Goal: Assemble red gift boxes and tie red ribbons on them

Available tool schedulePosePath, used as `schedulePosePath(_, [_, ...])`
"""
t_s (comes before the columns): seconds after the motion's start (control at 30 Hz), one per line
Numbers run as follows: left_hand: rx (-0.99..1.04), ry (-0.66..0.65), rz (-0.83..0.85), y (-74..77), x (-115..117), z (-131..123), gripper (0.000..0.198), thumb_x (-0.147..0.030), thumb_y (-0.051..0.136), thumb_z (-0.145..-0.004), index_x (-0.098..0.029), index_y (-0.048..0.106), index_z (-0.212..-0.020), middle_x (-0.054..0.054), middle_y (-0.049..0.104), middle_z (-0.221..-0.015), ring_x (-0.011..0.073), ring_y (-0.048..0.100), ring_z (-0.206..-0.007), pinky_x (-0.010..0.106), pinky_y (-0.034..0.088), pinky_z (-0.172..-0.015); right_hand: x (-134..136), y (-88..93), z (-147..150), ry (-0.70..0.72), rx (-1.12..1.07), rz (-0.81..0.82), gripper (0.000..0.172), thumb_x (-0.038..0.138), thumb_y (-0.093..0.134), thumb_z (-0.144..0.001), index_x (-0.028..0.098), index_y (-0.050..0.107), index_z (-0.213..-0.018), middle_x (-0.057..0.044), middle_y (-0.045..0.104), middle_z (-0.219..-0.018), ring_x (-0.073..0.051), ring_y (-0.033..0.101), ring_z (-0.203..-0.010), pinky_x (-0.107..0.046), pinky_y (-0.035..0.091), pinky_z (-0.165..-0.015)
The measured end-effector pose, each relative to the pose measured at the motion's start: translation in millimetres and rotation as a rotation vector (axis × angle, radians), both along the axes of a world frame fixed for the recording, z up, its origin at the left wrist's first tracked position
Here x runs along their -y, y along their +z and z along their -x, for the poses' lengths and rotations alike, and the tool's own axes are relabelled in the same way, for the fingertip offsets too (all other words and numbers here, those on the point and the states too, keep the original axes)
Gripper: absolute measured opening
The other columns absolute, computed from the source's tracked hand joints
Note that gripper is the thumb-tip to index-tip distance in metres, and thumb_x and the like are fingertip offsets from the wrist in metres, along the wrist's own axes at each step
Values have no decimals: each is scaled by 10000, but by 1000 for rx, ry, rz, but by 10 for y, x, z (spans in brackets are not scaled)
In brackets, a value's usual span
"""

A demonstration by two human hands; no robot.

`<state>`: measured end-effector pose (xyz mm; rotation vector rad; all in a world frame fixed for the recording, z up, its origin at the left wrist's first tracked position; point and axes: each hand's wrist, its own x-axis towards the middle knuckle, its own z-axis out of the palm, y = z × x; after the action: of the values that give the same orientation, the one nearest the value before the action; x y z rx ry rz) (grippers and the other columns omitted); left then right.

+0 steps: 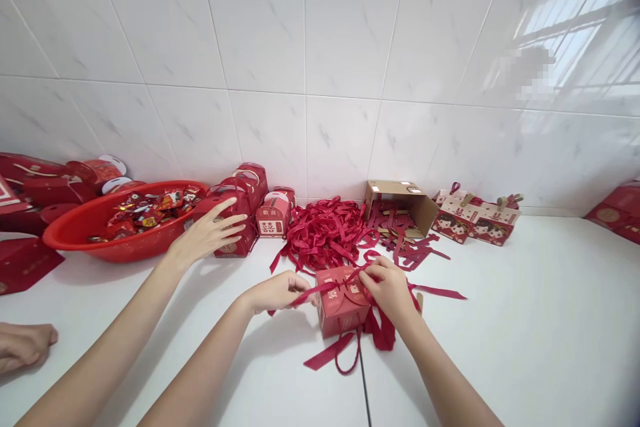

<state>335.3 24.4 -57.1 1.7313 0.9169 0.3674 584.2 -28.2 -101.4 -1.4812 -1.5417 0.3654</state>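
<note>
A small red gift box [343, 310] with pale lettering stands on the white tabletop in front of me. Around its top runs a red ribbon [327, 287]. My left hand [281, 291] pinches the ribbon to the left of the box, fingers closed. At the box's upper right, my right hand [389, 285] is closed on the ribbon's other side. A red cord handle [349, 371] hangs at the front of the box. Behind it lies a heap of loose red ribbons [325, 233].
Another person's hand [213, 232] reaches over dark red boxes [235, 250]; their other hand [25, 347] rests at far left. A red basin [135, 250] holds wrapped sweets. An open cardboard box [425, 213] spills ribbon strips. Patterned boxes [493, 225] stand by the tiled wall.
</note>
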Motion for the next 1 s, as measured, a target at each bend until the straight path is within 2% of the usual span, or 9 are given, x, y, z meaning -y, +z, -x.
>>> schedulePosePath(0.07, [84,18,37,31,95,-102,165,-308,623,-761,-219,749,-701,-17,466,-533,88,326,-476,196,269,-457,-15,28,82,56,-80,-8,201,226,573,-766,210,637,-577,-28,540,-678,-177,530,-639,-312,439,-621])
schedulePosePath(0.13, [166,78,-20,2,184,-218,198,-315,578,-805,-242,745,-730,-11,478,-566,112,391,-522,216,340,-510,-9,67,160,137,-113,32,187,223,599,-746,206,653,-568,-16,558,-659,-160,537,-621,-287,444,-597])
schedulePosePath(0.27, [128,187,-384,-167,325,-388,250,-243,489,-843,-314,724,-803,20,571,-752,213,562,-740,304,435,-675,39,139,282,272,-234,168,194,218,615,-725,185,658,-539,-6,546,-648,-139,524,-618,-272,431,-609])
schedulePosePath(0.33, [12,214,-548,-242,384,-429,280,-201,458,-836,-334,703,-852,30,564,-829,234,582,-752,325,440,-665,57,161,315,307,-249,210,183,223,620,-719,180,660,-546,-6,545,-652,-142,520,-638,-275,419,-627])
schedulePosePath(0.5, [-232,190,-821,-338,466,-465,327,-134,398,-845,-287,666,-956,58,521,-944,200,589,-675,299,432,-559,51,178,302,372,-265,309,129,161,577,-662,168,613,-538,6,524,-639,-132,478,-643,-257,380,-609])
schedulePosePath(0.63, [-166,151,-955,-439,436,-447,297,-131,388,-891,-232,665,-921,74,508,-989,166,596,-730,269,472,-589,13,195,251,424,-268,401,69,127,525,-597,156,577,-561,25,515,-634,-98,429,-580,-231,342,-546])
schedulePosePath(0.73, [-62,83,-994,-477,367,-401,289,-144,398,-916,-211,679,-932,83,527,-1020,145,592,-737,259,485,-621,-26,225,225,462,-230,463,47,132,528,-576,162,529,-540,55,447,-552,-81,371,-531,-217,289,-497])
schedulePosePath(0.87, [21,-84,-898,-411,229,-338,308,-116,428,-905,-221,718,-890,70,569,-1008,153,595,-810,274,483,-718,-65,260,220,458,-145,484,119,110,553,-547,172,465,-494,70,393,-511,-76,331,-515,-218,242,-480])
schedulePosePath(1.0, [135,-42,-718,-396,109,-335,241,-112,540,-836,-225,752,-828,49,586,-942,134,578,-763,262,473,-707,-59,265,245,435,-95,438,85,115,569,-574,173,536,-522,49,482,-563,-100,414,-566,-223,305,-521])
